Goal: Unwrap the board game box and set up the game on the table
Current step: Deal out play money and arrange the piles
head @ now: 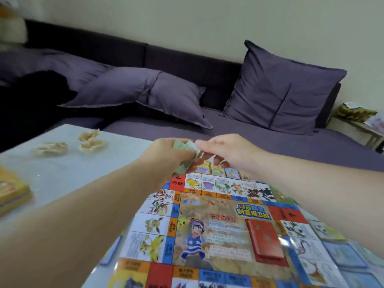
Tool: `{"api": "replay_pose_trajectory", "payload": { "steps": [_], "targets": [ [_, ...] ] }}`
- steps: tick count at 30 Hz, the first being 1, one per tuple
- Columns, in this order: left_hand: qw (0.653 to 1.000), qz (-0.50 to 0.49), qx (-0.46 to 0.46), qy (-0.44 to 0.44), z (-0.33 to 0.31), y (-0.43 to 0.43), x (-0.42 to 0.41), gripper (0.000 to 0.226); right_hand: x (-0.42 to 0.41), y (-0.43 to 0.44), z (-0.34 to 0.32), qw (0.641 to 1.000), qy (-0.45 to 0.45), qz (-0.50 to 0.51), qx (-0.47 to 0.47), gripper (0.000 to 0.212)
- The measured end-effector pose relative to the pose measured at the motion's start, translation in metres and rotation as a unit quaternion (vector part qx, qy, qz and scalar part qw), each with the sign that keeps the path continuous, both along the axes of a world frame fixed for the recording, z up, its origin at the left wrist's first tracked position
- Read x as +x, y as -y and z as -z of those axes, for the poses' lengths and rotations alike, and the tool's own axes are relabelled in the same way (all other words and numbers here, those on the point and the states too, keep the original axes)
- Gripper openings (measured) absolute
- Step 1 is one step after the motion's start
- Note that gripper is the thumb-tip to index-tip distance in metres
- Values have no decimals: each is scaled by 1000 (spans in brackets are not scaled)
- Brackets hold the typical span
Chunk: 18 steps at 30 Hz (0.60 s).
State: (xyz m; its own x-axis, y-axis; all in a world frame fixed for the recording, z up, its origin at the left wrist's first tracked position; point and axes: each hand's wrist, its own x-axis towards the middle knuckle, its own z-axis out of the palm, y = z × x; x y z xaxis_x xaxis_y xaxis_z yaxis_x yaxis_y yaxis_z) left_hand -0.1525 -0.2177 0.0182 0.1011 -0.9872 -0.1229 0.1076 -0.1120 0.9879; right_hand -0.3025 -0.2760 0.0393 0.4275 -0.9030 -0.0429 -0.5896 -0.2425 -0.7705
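The colourful game board (209,229) lies unfolded on the pale table (62,173), with a red card stack (267,242) on its middle. Above the board's far edge my left hand (166,156) grips a bundle of pale green paper notes (187,154). My right hand (226,150) meets it, fingertips pinching the top of the same notes. Small picture cards (218,170) lie just beyond the board's far edge under my hands. More cards (340,252) line the board's right side.
A yellow game box (12,192) sits at the table's left edge. Crumpled pale wrappers (83,142) lie at the far left of the table. A purple sofa with cushions (278,90) runs behind the table. A small side table (361,125) stands at right.
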Motion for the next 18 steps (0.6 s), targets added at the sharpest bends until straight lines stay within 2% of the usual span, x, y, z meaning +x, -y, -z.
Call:
{"api": "replay_pose_trajectory", "payload": {
  "steps": [3, 6, 8, 12, 16, 18],
  "targets": [
    [999, -20, -19, 31, -9, -41, 5, 24, 16, -36, -11, 1000, 5, -17, 9, 24],
    [994, -83, -37, 58, -13, -85, 6, 3, 33, -68, -15, 998, 51, -22, 31, 13],
    [990, -124, -47, 50, -10, -111, 12, 6, 46, -88, -16, 998, 38, -44, 28, 16],
    [972, -222, -68, -22, -9, -163, 40, 13, 76, -114, -22, 998, 36, -42, 1, 18],
    [933, -299, -79, -184, -11, -206, 68, 16, 110, -122, -11, 999, 39, -33, -15, 12],
    [913, -320, -83, -239, -12, -221, 84, 15, 132, -122, 1, 999, 12, -34, -20, 6]
  ]
}}
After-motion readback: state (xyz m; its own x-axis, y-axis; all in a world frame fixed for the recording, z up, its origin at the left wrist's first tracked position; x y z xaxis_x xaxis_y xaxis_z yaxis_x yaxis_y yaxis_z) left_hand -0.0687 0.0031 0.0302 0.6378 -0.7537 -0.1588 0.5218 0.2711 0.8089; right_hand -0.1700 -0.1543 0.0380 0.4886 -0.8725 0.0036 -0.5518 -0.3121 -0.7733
